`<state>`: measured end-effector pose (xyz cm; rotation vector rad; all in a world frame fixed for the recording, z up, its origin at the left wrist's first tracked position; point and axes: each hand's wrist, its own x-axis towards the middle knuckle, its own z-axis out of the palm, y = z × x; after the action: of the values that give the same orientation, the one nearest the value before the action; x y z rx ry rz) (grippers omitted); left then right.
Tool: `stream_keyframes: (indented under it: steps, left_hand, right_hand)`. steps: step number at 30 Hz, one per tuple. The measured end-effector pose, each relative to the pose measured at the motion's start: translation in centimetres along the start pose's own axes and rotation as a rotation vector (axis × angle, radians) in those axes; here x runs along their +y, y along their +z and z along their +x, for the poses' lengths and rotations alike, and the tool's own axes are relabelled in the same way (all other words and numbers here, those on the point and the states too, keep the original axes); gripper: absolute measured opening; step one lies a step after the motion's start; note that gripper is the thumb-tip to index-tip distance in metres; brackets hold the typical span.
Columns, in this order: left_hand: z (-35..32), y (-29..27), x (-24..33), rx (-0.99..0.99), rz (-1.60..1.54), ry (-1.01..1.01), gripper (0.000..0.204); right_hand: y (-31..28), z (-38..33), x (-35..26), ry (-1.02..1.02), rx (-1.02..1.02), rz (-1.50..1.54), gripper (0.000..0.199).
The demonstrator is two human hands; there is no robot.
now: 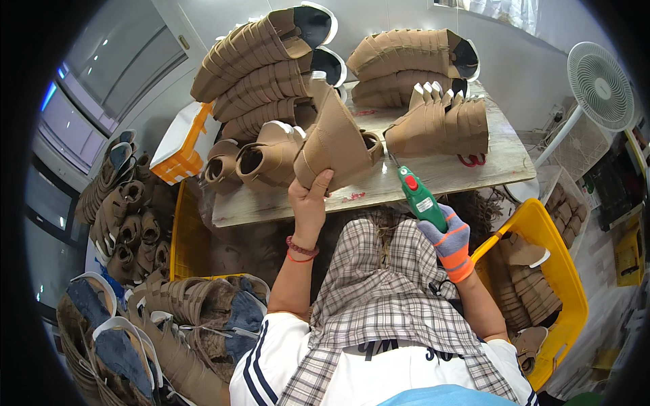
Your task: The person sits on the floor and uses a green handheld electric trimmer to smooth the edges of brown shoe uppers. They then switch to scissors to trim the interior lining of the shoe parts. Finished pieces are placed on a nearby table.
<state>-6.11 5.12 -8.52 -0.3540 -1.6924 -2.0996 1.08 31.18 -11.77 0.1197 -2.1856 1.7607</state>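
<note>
My left hand [309, 206], bare with a beaded bracelet, is closed on the lower edge of a tan shoe upper [332, 145]. The upper is tilted above the front of the worktable [284, 206]. My right hand [448, 237], in a grey and orange glove, grips a green handheld power tool [418, 196] with a red button. Its thin tip points up and away, just right of the held upper and apart from it. Beside the tip stands a nested row of tan uppers [440, 128]. More uppers [261, 159] sit left of the held one, partly hidden behind it.
Nested stacks of uppers [250, 54] line the table's far side. Red scissor-like handles [472, 160] show under the right row. Yellow crates [572, 298] with uppers stand at both sides. Piled uppers [196, 304] fill the lower left. A white fan [601, 88] stands right.
</note>
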Motion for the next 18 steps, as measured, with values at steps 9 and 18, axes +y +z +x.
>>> stream_keyframes:
  steps: [9,18]
  left_hand:
    - [-1.7,3.1,0.9,-0.041,0.132,0.046,0.019]
    - [-2.6,3.3,-0.9,-0.305,0.560,0.398,0.015]
  right_hand:
    - [0.5,0.0,-3.1,0.009,-0.012,0.037,0.044]
    - [-0.6,0.2,-3.2,0.115,0.013,0.199,0.037]
